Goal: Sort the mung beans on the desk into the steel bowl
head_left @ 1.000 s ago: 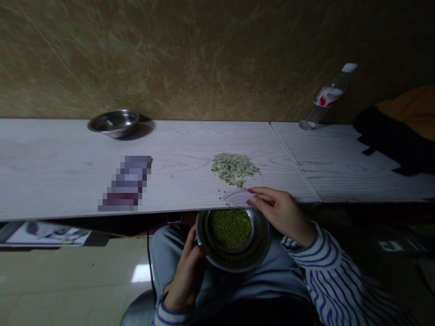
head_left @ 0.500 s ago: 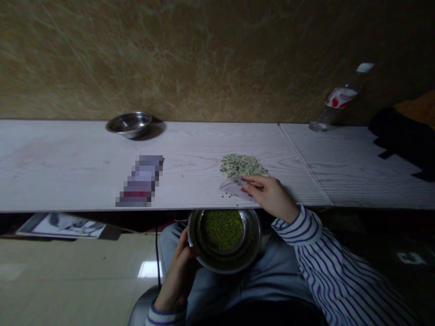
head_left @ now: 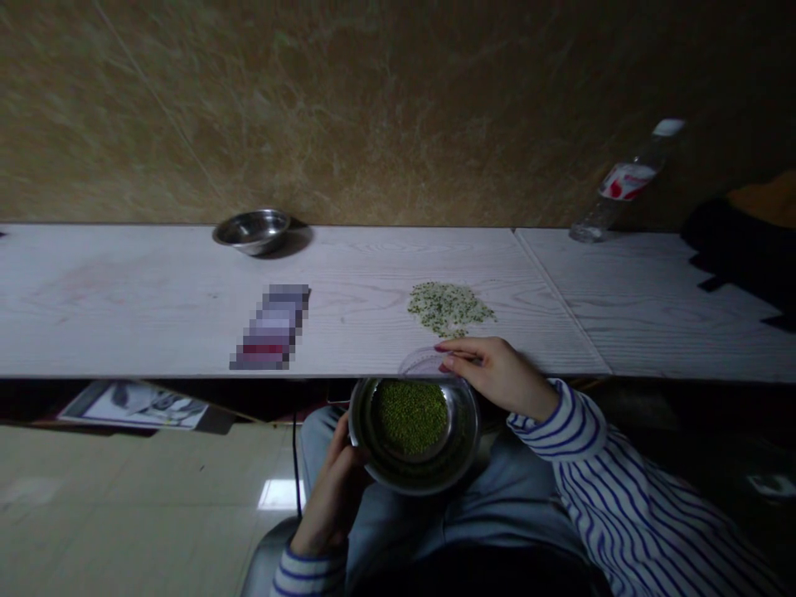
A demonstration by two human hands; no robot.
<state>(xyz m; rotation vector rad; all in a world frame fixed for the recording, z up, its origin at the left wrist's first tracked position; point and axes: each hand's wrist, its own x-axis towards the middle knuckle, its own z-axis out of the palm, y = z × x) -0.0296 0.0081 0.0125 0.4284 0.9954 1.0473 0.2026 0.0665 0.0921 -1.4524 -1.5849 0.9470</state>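
Observation:
My left hand (head_left: 336,489) is closed on the left rim of a steel bowl (head_left: 463,431), held over my lap just under the table edge. Small green beans (head_left: 411,416), like mung beans, cover the bowl's bottom. Between the thumb and fingers of my right hand (head_left: 497,369) is a clear, rounded plastic lid (head_left: 423,362). The lid is at the table's front edge, just above the bowl's far rim. Beyond it, a thin spread of green beans and pale grains (head_left: 448,305) lies on the table. The tips of my left fingers are partly hidden.
A second, smaller steel bowl (head_left: 252,232) stands near the wall on the whitish wooden table (head_left: 354,332). Left of the grains lies a blurred-out flat object (head_left: 270,327). A plastic bottle (head_left: 622,182) stands at the back right, near a dark bundle (head_left: 740,249).
My right hand has drawn the lid toward me, from the near side of the grains to the table edge. My left hand still holds the bowl. The view has shifted slightly.

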